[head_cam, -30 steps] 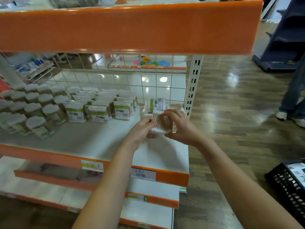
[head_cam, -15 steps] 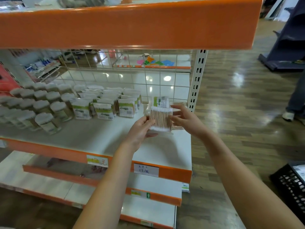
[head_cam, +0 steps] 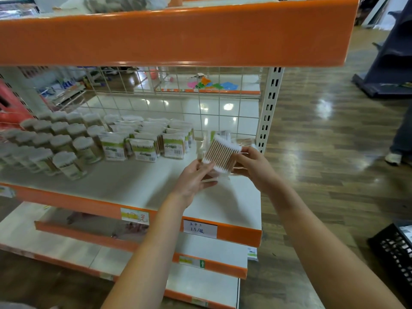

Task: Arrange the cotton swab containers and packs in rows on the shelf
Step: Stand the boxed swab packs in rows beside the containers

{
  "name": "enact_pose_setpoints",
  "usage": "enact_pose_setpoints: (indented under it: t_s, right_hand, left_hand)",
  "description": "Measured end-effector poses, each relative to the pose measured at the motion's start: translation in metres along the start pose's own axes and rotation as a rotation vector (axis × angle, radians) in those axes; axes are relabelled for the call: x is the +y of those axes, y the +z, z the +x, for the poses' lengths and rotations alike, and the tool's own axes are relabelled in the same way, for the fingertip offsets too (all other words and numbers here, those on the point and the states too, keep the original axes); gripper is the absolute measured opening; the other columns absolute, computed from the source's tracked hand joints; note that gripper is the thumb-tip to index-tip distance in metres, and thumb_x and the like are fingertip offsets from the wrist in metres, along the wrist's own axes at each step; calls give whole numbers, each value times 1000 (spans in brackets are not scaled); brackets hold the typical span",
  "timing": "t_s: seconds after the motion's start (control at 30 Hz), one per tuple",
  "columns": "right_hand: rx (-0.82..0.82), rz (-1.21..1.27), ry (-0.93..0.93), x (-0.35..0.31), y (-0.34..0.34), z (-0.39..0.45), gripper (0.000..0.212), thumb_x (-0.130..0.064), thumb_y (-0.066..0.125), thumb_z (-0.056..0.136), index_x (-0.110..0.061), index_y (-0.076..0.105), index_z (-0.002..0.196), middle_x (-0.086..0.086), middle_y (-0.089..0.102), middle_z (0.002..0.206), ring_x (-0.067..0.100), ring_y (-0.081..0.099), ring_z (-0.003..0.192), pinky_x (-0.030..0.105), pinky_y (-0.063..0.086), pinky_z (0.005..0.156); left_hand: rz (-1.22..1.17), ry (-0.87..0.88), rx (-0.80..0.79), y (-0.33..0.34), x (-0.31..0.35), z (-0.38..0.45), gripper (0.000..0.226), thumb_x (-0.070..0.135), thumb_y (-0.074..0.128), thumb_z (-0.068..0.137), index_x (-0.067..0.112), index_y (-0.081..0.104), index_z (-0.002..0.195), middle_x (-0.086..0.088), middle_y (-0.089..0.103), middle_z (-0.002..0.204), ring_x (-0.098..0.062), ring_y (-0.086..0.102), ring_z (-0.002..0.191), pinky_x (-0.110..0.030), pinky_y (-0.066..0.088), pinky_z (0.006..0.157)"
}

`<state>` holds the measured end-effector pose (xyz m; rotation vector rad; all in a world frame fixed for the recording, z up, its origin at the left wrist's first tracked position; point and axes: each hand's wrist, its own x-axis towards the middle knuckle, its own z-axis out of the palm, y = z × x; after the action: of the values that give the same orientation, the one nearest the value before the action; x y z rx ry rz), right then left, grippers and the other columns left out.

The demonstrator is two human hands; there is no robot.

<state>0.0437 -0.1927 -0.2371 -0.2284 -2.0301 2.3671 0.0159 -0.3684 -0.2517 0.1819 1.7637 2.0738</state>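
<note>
Both hands hold one clear pack of wooden cotton swabs (head_cam: pixel 220 155) above the right part of the white shelf (head_cam: pixel 138 186). My left hand (head_cam: pixel 194 177) grips its lower left side, and my right hand (head_cam: pixel 253 167) pinches its right edge. The pack is tilted. Behind it a few more swab packs (head_cam: pixel 219 135) lie near the shelf's right post. Rows of green-labelled swab packs (head_cam: pixel 146 150) stand in the shelf's middle. Round swab containers (head_cam: pixel 66 165) with white lids fill the left in rows.
An orange-fronted upper shelf (head_cam: pixel 178 34) overhangs the work area. A white wire grid (head_cam: pixel 178 103) backs the shelf, with a perforated post (head_cam: pixel 268 108) at its right end. Lower shelves step out below. A black crate (head_cam: pixel 394 253) sits on the wooden floor right. A person's leg (head_cam: pixel 401 134) stands far right.
The swab pack has been lifted off the shelf and turned from flat to a tilted angle between both hands. The view has shifted slightly to the left.
</note>
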Motion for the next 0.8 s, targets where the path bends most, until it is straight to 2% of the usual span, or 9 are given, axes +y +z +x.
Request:
enact_pose_setpoints:
  t_s: [0.07, 0.13, 0.27, 0.4, 0.53, 0.6, 0.7, 0.8]
  right_hand:
    - [-2, 92, 4, 3, 1, 0, 18, -8, 53, 94, -1, 49, 109, 15, 60, 99, 26, 64, 89, 35, 57, 79]
    - [-41, 144, 5, 6, 3, -3, 27, -6, 53, 94, 4, 46, 118, 13, 61, 93, 23, 64, 88, 34, 58, 81]
    - [-64, 205, 17, 11, 6, -5, 31, -4, 51, 94, 6, 43, 122, 11, 63, 91, 21, 66, 89, 30, 57, 81]
    - [-47, 199, 61, 13, 6, -3, 30, 0, 54, 91, -2, 42, 118, 19, 60, 103, 26, 67, 92, 34, 57, 85]
    - [-29, 67, 66, 5, 6, 1, 46, -4, 61, 88, -10, 40, 128, 17, 54, 115, 27, 60, 102, 35, 55, 83]
    - [-65, -39, 32, -4, 6, 2, 35, -8, 60, 89, -13, 49, 122, 13, 57, 113, 22, 60, 99, 32, 56, 80]
    - [-125, -168, 10, -15, 6, 3, 10, -9, 58, 92, -15, 61, 99, 3, 64, 98, 15, 63, 89, 30, 56, 78]
    - [-128, -198, 6, -14, 6, 3, 8, -8, 57, 92, -14, 62, 92, 1, 65, 91, 13, 64, 85, 28, 57, 77]
  left_hand:
    - [-118, -4, 4, 1, 1, 1, 4, 15, 55, 93, 11, 55, 92, -7, 66, 94, -18, 67, 86, -29, 57, 72]
    - [-195, -2, 20, 1, 3, 4, 3, 11, 54, 93, 11, 53, 90, -7, 67, 94, -17, 68, 85, -28, 56, 72]
    - [-197, 28, 21, 2, 8, 7, 6, 8, 53, 93, 13, 56, 90, -4, 70, 90, -16, 68, 83, -28, 55, 73]
    - [-182, 37, 36, 0, 9, 9, 10, 8, 54, 93, 15, 54, 86, 1, 71, 83, -14, 67, 81, -28, 53, 72]
    - [-75, 49, 22, -6, 15, 12, 11, 9, 52, 94, 17, 60, 92, 6, 71, 78, -11, 65, 76, -23, 52, 69]
    - [45, 44, -20, -9, 21, 12, 13, 10, 52, 94, 19, 62, 93, 4, 69, 81, -10, 64, 77, -23, 51, 73]
    - [169, 36, -71, -12, 29, 13, 12, 11, 55, 93, 20, 63, 92, 5, 68, 80, -6, 65, 75, -19, 51, 70]
    - [204, 33, -86, -14, 31, 15, 11, 11, 57, 91, 20, 63, 93, 5, 69, 81, -6, 65, 75, -19, 51, 70]
